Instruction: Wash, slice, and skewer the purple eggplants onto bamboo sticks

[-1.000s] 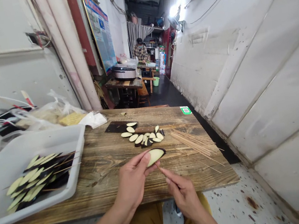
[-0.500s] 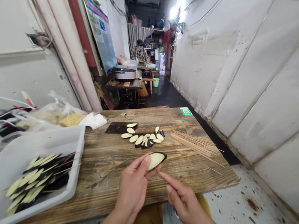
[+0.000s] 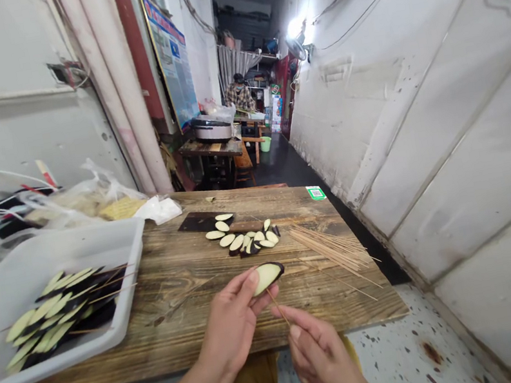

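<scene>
Between the thumb and fingers of my left hand [image 3: 233,309] is an eggplant slice [image 3: 268,277], pale flesh facing up and dark skin along its edge. My right hand [image 3: 318,347] pinches a thin wooden skewer [image 3: 278,306], whose upper end meets the lower edge of the slice. Whether the tip is inside the slice is hidden. Beyond my hands, several loose eggplant slices [image 3: 227,240] lie beside a cleaver [image 3: 199,221] with a dark blade and wooden handle. To the right, a pile of bare skewers [image 3: 330,245] is spread on the wooden table [image 3: 178,315].
A white plastic tub [image 3: 130,291] at the left holds several skewered eggplant slices [image 3: 54,307]. Behind it are plastic bags [image 3: 85,200] and a white tissue [image 3: 159,209]. A green code card [image 3: 316,192] lies near the far right corner. Another person [image 3: 239,95] is at a distant table.
My right hand has moved down and slightly back, away from the slice, so more of the skewer shows. My left hand keeps hold of the slice.
</scene>
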A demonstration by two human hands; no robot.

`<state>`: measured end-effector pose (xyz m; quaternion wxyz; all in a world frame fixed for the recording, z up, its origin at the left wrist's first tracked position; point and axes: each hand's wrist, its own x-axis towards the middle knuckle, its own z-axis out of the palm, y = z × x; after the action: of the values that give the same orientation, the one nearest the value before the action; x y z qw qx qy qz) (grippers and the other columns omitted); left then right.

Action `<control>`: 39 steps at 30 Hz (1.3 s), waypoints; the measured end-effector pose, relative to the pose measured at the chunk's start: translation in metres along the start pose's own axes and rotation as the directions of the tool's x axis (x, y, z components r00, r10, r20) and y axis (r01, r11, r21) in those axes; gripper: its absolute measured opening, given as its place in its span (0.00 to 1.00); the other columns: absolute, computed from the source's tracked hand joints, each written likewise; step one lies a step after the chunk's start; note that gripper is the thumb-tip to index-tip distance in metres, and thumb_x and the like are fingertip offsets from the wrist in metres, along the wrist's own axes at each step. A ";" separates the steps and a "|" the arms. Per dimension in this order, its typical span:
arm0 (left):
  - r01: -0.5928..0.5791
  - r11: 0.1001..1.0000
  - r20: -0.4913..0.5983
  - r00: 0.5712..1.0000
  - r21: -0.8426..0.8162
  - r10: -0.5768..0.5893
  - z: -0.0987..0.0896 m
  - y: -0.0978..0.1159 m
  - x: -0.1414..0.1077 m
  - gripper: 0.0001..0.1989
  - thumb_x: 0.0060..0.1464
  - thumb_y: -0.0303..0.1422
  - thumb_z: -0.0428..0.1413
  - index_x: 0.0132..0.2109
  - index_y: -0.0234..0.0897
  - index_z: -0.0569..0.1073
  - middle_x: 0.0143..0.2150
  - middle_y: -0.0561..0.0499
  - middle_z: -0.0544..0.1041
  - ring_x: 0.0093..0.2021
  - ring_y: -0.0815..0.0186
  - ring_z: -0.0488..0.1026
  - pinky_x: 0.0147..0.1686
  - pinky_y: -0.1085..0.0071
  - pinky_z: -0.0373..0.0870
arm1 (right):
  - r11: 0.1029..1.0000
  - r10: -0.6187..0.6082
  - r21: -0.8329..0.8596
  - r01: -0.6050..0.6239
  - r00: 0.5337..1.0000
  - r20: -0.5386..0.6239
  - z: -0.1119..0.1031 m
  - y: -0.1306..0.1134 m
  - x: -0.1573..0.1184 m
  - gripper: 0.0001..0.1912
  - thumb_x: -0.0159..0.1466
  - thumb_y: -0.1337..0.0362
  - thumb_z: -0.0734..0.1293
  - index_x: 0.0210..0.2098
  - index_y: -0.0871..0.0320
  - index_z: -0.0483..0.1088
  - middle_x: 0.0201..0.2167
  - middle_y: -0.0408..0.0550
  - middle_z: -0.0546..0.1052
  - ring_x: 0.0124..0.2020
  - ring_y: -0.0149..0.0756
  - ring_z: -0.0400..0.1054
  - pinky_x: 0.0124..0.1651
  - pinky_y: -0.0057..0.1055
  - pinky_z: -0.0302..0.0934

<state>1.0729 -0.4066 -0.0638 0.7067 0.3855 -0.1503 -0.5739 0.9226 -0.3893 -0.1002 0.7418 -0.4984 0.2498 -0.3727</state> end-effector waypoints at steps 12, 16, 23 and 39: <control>0.016 1.000 -0.008 1.000 -0.012 -0.016 0.003 0.000 -0.006 0.17 0.36 0.33 0.67 0.36 0.30 0.78 0.38 0.43 0.80 0.36 0.62 0.77 0.38 0.68 0.76 | 0.994 -0.028 -0.106 0.023 0.998 -0.051 0.005 -0.007 0.004 0.20 0.66 0.51 0.60 0.48 0.61 0.67 0.13 0.30 0.52 0.13 0.20 0.42 0.16 0.18 0.44; 0.018 1.000 -0.006 1.000 0.008 -0.018 0.003 0.001 -0.009 0.18 0.36 0.34 0.67 0.37 0.30 0.77 0.38 0.43 0.79 0.36 0.63 0.76 0.38 0.69 0.75 | 0.988 -0.040 -0.150 0.031 0.998 -0.058 0.004 -0.006 0.007 0.18 0.66 0.52 0.60 0.44 0.61 0.68 0.13 0.31 0.53 0.13 0.20 0.42 0.16 0.18 0.45; 0.047 0.998 -0.025 0.999 0.048 -0.046 0.002 -0.007 -0.007 0.20 0.36 0.34 0.67 0.39 0.31 0.77 0.40 0.42 0.79 0.36 0.61 0.76 0.31 0.72 0.75 | 0.917 -0.144 -0.385 0.101 0.986 -0.083 0.004 -0.002 0.022 0.18 0.67 0.54 0.57 0.41 0.61 0.69 0.14 0.33 0.55 0.15 0.23 0.48 0.18 0.21 0.46; 0.122 0.937 0.072 0.986 0.328 -0.153 -0.032 -0.054 0.013 0.20 0.44 0.39 0.62 0.43 0.31 0.77 0.42 0.41 0.79 0.37 0.60 0.76 0.40 0.65 0.72 | 0.673 -0.239 -0.738 0.048 0.958 -0.156 -0.026 0.029 0.011 0.16 0.68 0.59 0.54 0.35 0.59 0.69 0.19 0.40 0.63 0.20 0.30 0.55 0.25 0.25 0.51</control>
<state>1.0603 -0.4093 -0.1266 0.5842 0.4774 -0.2486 -0.6074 0.9189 -0.4059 -0.1369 0.4153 -0.7208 0.4244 -0.3577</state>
